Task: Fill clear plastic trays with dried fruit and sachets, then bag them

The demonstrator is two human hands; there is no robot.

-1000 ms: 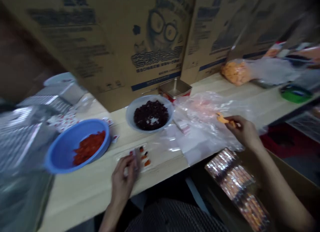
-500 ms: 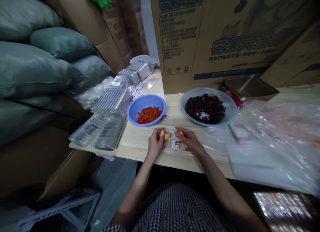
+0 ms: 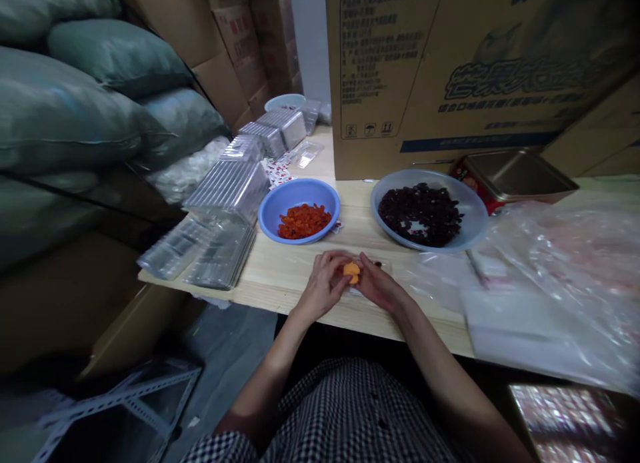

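Note:
Orange pieces [image 3: 351, 272] are held between my two hands above the wooden table. The fingers of my left hand [image 3: 325, 283] are closed round them from the left. My right hand [image 3: 381, 284] meets them from the right, its fingers against the pieces. Beneath the hands lies a clear plastic tray [image 3: 386, 266], mostly covered, with a small dark piece at its upper right. A blue bowl [image 3: 267, 213] of orange-red pieces [image 3: 305, 221] stands beyond my left hand. Beyond my right hand is a pale bowl [image 3: 475, 223] with dark dried pieces [image 3: 423, 213].
Stacked clear trays [image 3: 225, 190] line the table's left side, near small printed packets [image 3: 277, 172]. A large cardboard box [image 3: 380, 150] stands behind the bowls. At the right are a red tin [image 3: 520, 173] and crumpled plastic bags [image 3: 565, 270]. Sacks [image 3: 60, 116] are piled at the far left.
My hands have come together, bringing the orange pieces, held apart before, to one spot between them. The packet in the tray is now mostly covered. The view has shifted slightly.

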